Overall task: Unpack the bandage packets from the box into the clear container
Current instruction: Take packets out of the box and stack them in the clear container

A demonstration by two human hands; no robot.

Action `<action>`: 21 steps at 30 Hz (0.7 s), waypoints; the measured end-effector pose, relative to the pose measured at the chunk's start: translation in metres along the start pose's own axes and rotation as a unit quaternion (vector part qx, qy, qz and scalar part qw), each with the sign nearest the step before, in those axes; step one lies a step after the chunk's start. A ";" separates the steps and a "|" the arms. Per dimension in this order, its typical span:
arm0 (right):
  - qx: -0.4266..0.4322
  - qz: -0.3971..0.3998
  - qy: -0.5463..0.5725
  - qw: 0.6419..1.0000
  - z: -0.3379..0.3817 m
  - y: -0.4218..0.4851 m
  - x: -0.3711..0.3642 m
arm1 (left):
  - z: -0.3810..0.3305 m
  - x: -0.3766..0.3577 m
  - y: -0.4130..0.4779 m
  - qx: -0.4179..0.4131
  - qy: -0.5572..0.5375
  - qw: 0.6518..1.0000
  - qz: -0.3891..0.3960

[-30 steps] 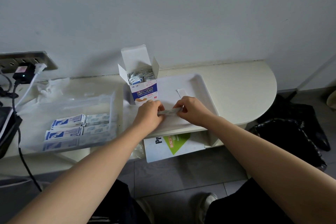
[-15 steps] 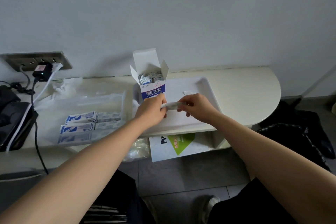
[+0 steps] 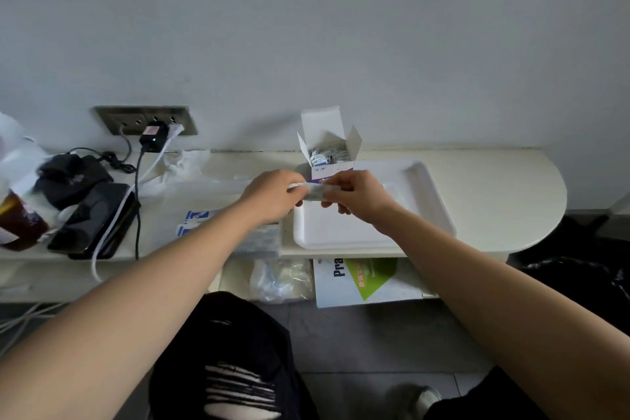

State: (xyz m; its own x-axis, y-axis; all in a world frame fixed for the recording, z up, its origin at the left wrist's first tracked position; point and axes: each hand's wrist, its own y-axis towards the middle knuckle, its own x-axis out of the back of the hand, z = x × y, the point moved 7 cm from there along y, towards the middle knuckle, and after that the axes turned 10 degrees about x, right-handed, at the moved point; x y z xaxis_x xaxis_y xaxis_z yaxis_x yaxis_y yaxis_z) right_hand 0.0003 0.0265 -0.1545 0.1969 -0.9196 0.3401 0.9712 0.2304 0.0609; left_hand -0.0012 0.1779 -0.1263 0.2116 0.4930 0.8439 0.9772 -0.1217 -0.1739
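Observation:
An open white and blue bandage box (image 3: 330, 154) stands upright at the back left of a white tray (image 3: 429, 215), with several packets showing inside. Just in front of it, my left hand (image 3: 272, 194) and my right hand (image 3: 354, 196) each pinch one end of a bandage packet (image 3: 315, 190), held level above the tray's left edge. The clear container (image 3: 259, 242) lies left of the tray, mostly hidden under my left forearm. Blue and white packets (image 3: 192, 222) lie in it.
A black pouch (image 3: 70, 177), a dark phone (image 3: 93, 220) and charger cables (image 3: 136, 201) lie at the left, beside a brown cup (image 3: 18, 222). A wall socket (image 3: 146, 121) is behind. A plastic bag (image 3: 281, 278) and a printed sheet (image 3: 368, 280) sit on the shelf below the table edge.
Both hands have lifted the packet a little and drifted left toward the container's side. The camera has swung left, bringing the pouch, phone and cup into view.

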 end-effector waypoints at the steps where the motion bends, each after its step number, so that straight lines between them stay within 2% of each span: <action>1: -0.002 0.004 0.003 1.000 0.002 0.003 -0.008 | 0.007 0.006 -0.002 0.007 -0.010 1.000 -0.014; 6: 0.000 0.014 0.034 0.999 0.017 0.012 -0.038 | 0.033 0.033 -0.012 0.011 -0.065 0.994 -0.089; 12: -0.008 0.043 0.021 0.999 0.026 0.018 -0.063 | 0.055 0.043 -0.014 0.028 -0.055 0.996 -0.061; 18: -0.019 -0.010 -0.018 1.000 0.021 0.017 -0.063 | 0.092 0.041 -0.011 0.125 -0.025 0.991 -0.036; 21: -0.033 0.013 -0.025 0.999 0.019 0.014 -0.066 | 0.106 0.030 -0.009 0.154 0.007 0.988 -0.004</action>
State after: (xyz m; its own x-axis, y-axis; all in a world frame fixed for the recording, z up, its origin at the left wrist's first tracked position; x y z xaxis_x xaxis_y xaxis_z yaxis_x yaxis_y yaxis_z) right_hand -0.0011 0.0962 -0.1582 0.2160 -0.8967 0.3864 0.9732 0.2299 -0.0106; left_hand -0.0017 0.2851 -0.1528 0.2061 0.4812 0.8520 0.9381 0.1504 -0.3119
